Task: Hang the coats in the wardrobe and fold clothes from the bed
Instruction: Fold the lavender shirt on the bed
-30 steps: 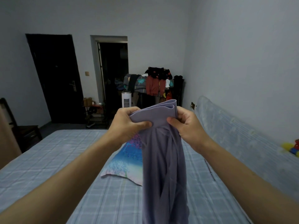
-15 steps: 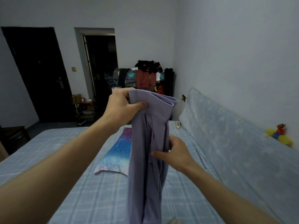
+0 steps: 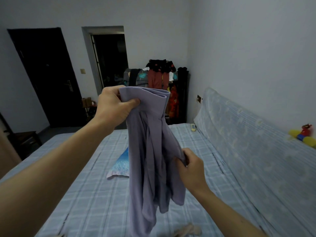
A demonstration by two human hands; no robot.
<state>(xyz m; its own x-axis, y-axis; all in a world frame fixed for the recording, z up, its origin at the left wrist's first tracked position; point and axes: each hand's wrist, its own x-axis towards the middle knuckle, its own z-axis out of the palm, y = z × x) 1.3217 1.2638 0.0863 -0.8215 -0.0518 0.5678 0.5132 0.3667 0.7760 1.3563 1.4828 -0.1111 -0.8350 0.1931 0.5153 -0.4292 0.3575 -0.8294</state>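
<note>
Over the blue plaid-sheeted bed (image 3: 82,202), held up in the air: a soft lavender fabric garment (image 3: 150,159), hanging in long folds. Gripped at its folded top band by the left hand (image 3: 113,106), thumb across the front, fingers curled behind. Pinched lower down at the right edge by the right hand (image 3: 191,168), between thumb and curled fingers. Lying flat on the bed behind it, partly hidden: a blue-and-pink printed cloth (image 3: 120,165). Against the far wall, a rack heaped with dark and red clothes (image 3: 159,77).

No text, label, brand, number or sign can be read anywhere in view.
</note>
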